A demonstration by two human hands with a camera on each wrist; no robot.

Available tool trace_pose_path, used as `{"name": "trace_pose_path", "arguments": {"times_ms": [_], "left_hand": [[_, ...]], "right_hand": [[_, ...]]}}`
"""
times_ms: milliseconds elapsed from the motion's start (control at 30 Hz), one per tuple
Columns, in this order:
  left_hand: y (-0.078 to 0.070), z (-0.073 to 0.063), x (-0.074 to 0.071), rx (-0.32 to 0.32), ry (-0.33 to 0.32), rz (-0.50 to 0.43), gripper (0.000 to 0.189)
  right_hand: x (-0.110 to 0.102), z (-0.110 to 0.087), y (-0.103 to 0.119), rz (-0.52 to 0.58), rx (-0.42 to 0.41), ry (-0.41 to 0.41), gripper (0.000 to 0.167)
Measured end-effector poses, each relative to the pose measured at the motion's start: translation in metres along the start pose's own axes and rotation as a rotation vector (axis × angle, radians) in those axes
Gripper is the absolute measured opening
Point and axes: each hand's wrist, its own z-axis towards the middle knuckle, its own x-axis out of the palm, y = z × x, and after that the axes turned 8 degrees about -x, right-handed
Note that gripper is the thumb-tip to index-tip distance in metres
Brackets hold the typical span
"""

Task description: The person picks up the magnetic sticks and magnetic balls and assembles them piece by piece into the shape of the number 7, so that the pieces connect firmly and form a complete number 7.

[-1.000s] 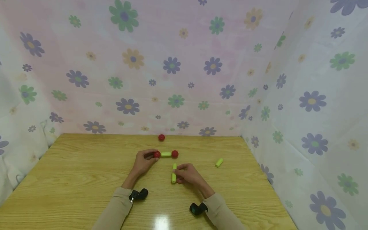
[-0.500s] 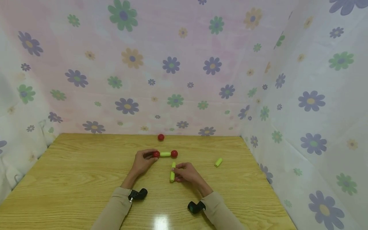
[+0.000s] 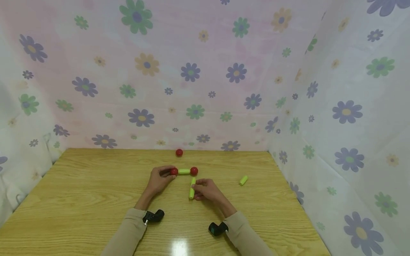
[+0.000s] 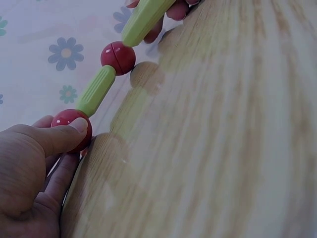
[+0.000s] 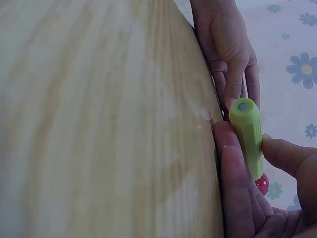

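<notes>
My left hand (image 3: 159, 181) pinches a red ball (image 4: 69, 130) between thumb and fingers. From that ball a short yellow-green ribbed rod (image 3: 184, 171) runs right to a second red ball (image 3: 194, 171), all in one line low over the table. My right hand (image 3: 208, 190) holds a longer yellow-green rod (image 3: 192, 188) between thumb and fingers, pointing away from me. Its far end comes right up to the second ball and overlaps it in the left wrist view. A round grey spot marks the near end of this rod in the right wrist view.
A loose red ball (image 3: 179, 152) lies near the back edge of the wooden table (image 3: 96, 199). Off to the right lies another short yellow-green rod (image 3: 243, 180). Flower-patterned cloth (image 3: 217, 117) hangs behind the table and along its sides.
My right hand has moved slightly forward, bringing the far end of its rod up to the right-hand red ball. My left hand keeps its hold in the same place.
</notes>
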Motion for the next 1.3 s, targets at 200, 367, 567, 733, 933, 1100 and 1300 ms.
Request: {"name": "trace_pose_path", "arguments": {"times_ms": [200,367,567,733,933,1100,1300], "left_hand": [[0.0048,0.001,-0.0017,-0.012,0.01,-0.013,0.038],[0.0047,0.0009,-0.0021,-0.008,0.013,-0.01,0.038],[0.005,0.0021,-0.0023,-0.008,0.012,-0.016,0.038],[0.0042,0.0025,-0.0018,0.004,0.004,-0.005,0.039],[-0.0015,0.0007,0.0002,0.01,0.003,0.016,0.038],[0.005,0.003,-0.0004,0.008,0.001,0.021,0.039],[0.007,0.0033,-0.0024,0.003,0.012,0.012,0.039]], "right_hand": [[-0.0001,0.0028,0.0024,0.007,0.005,-0.01,0.048],[0.0002,0.003,0.0065,0.03,0.016,-0.014,0.05],[0.0007,0.0032,0.006,0.037,0.018,-0.015,0.051],[0.0015,0.0054,0.0051,0.048,0.018,-0.017,0.05],[0.0018,0.007,0.0033,0.054,0.011,-0.018,0.049],[0.0022,0.0072,0.0036,0.061,0.011,-0.022,0.05],[0.0018,0.0091,0.0023,0.066,0.017,-0.025,0.05]]}}
